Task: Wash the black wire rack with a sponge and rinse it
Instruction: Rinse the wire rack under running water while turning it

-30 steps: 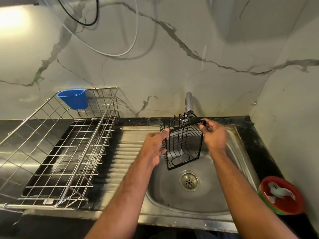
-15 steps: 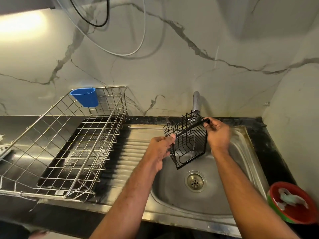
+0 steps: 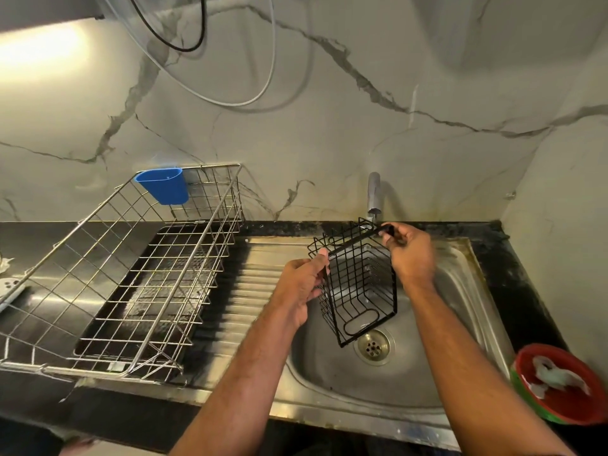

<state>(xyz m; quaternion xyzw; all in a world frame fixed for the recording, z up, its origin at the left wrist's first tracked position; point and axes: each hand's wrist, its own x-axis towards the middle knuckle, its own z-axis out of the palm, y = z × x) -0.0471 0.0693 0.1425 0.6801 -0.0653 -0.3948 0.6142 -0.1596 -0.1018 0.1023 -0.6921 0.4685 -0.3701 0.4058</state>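
Reaching in over the front rim of the steel sink, both forearms meet above the basin. The left hand pinches the near-left rim corner of the black wire rack, fingers curled round the wire; the right hand grips the far-right end of the rack's top edge. Held between them, the rack hangs tilted, open mouth toward the back wall, its base tipped down toward the person — its lowest corner sits just above the drain, though whether it touches the basin cannot be told. Bare basin lies below and to the right of the right hand. Left of the left hand runs the ridged drainboard, then a steel dish basket with a blue cup hooked on its far rail. Well to the right of the right forearm, near the counter's edge, sits a red bowl. Just beyond the right hand's fingers rises the tap, against the marbled wall.
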